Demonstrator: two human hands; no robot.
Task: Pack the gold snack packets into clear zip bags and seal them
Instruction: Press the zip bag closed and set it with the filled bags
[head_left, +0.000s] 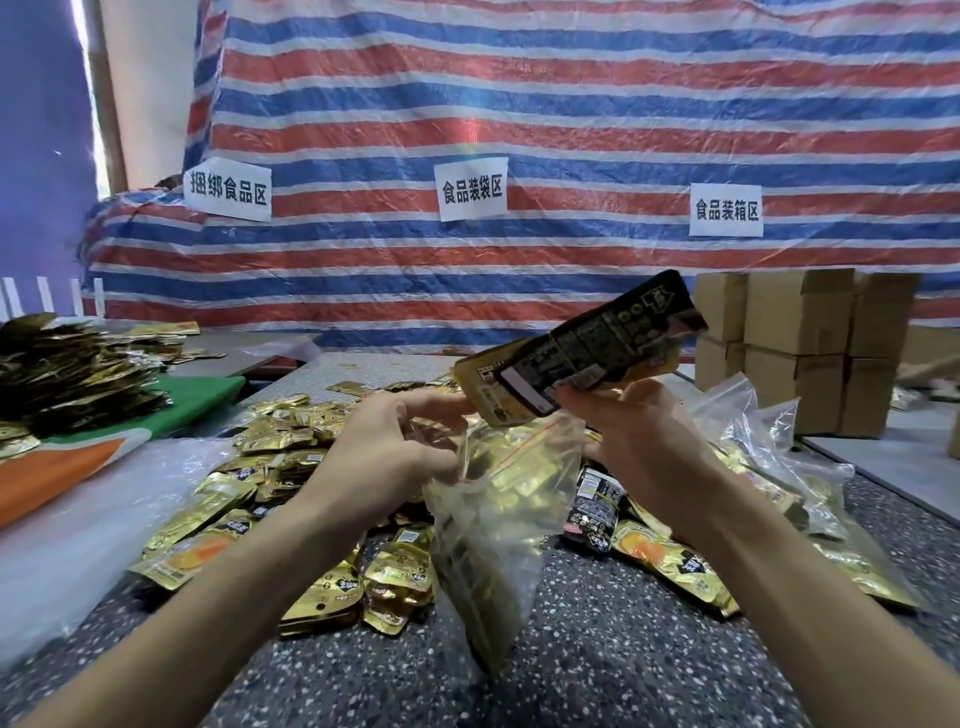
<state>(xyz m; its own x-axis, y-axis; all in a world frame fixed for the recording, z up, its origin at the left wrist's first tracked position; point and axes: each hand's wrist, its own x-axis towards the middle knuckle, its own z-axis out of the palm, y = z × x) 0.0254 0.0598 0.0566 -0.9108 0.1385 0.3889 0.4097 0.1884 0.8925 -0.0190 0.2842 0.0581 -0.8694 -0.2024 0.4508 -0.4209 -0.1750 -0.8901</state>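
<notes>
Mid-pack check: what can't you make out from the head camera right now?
Head view:
- Packet count inside the clear zip bag: crinkled, glaring plastic merges them.
- Print on the held packets in the right hand: too small, blurred.
- Contents of the cardboard boxes: closed sides hide them.

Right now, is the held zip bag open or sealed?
Open. The left hand pinches one lip of the zip bag, its red-striped mouth gapes, and the right hand holds packets just above it.

packet (582, 358) print: unreadable; too small | zip bag (493, 519) contents: blurred | left pile (78, 364): cut by edge
</notes>
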